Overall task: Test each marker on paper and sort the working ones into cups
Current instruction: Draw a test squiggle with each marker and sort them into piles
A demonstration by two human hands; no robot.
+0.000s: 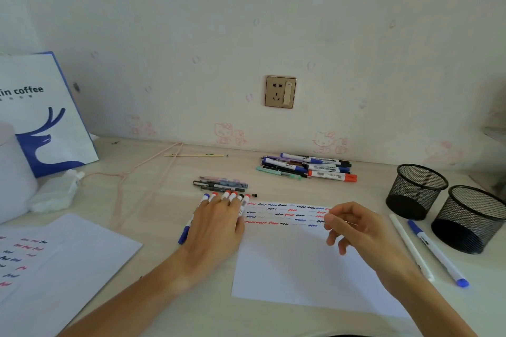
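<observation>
While the left hand lies flat with fingers straight across a row of capped markers at the left edge of the test paper, its grip apart and merely pressing them down, the right hand hovers over the paper's right edge with fingers loosely curled and holding nothing. Rows of red, blue and black squiggles fill the sheet's far strip; the near part is blank. Two black mesh cups stand side by side at the right of the worktop, well apart from the hands, with a blue-capped marker and a white pen lying between them and the paper. A pile of markers sits near the wall below the socket, a smaller bundle of pens just beyond the left fingers. Another scribbled sheet and a coffee bag crowd the left side.
</observation>
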